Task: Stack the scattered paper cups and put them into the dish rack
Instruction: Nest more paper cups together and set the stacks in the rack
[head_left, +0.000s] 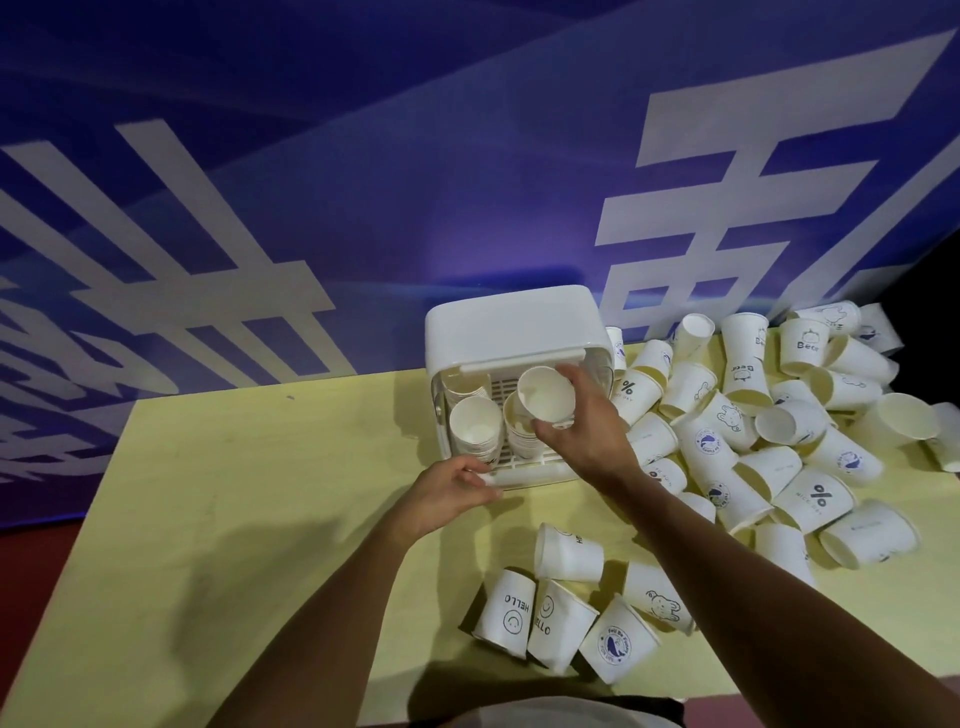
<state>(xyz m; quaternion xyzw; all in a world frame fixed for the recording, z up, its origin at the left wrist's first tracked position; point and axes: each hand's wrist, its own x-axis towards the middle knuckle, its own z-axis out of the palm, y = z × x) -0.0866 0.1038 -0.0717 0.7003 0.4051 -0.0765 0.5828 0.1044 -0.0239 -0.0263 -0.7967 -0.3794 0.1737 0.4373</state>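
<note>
Here right hand (587, 431) holds cup (545, 393) at dish rack (511, 325) opening.

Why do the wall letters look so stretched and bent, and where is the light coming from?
Head view: the wide-angle lens bows the blue wall and its letters. Shadows of the left hand and arms fall leftward on the yellow table, so the light comes from the right; the corners are dim.

- We see a pale yellow table (218, 545) before us.
- Behind it we see a blue backdrop (363, 156) bearing large white characters (727, 197).
- We see dark red floor (31, 571) at left.
</note>
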